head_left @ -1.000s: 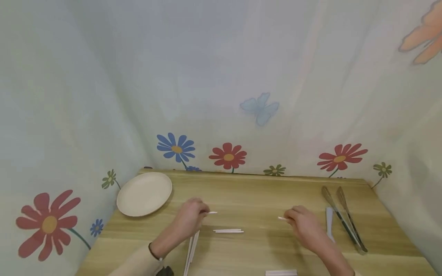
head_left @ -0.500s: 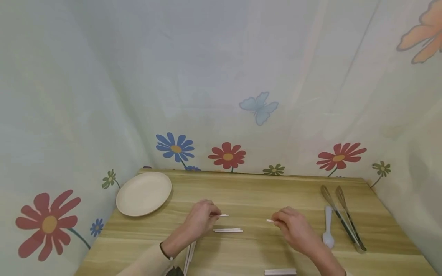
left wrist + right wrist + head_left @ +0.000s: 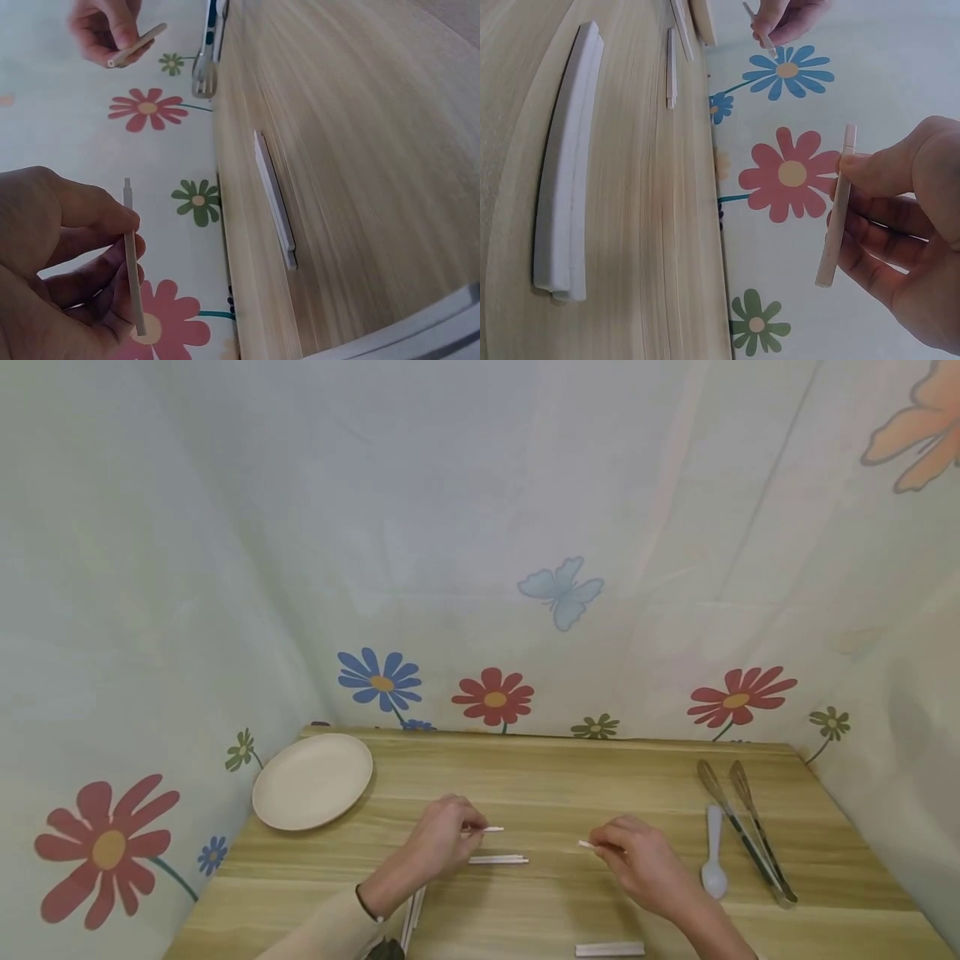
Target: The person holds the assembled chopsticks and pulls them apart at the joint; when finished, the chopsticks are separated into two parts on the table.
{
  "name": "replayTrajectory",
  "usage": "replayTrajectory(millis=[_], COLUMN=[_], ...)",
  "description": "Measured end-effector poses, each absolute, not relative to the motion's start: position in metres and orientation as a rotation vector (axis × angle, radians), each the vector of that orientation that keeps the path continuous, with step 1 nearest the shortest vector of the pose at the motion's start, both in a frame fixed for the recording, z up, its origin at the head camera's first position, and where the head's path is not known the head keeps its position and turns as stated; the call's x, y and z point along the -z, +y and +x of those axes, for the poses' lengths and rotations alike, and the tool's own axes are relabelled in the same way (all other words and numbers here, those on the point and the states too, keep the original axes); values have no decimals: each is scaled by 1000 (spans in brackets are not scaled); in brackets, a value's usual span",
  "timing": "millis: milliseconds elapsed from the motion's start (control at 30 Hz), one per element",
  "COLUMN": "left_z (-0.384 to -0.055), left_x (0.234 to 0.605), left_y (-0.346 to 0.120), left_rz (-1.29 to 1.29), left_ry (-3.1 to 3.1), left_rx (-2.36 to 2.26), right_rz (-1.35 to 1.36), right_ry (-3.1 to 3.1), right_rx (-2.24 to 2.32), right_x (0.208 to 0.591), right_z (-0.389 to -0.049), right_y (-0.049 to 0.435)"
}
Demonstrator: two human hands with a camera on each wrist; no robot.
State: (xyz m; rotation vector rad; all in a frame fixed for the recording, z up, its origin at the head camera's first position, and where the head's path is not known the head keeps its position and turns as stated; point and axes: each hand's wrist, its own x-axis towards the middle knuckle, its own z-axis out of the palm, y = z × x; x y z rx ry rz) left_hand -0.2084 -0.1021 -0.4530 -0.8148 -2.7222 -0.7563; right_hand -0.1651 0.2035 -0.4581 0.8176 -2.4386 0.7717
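A thin stick (image 3: 133,270), right of the plate (image 3: 312,782), is pinched in the fingers of the left hand (image 3: 442,833) above the desk (image 3: 540,768). A second stick (image 3: 835,225), farther right of the plate, is pinched by the right hand (image 3: 641,864). Well right of the plate lie a spoon (image 3: 714,881) and tongs (image 3: 748,843).

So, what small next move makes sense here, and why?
I'd probably bring the left hand toward the right hand so the left stick and right stick meet: each is pinched, one end pointing roughly at the other across a gap.
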Motion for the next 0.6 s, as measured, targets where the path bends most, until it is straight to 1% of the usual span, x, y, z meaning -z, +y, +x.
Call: replayTrajectory(millis=[600], left_z=[-213], left_x=[460], left_y=[-91], left_rz=[-827], left_ry=[-2765], left_rx=[710], right_rz=[868], right_ry=[-2399], right_rx=[-787], right_x=[458], right_z=[-153], right_y=[203])
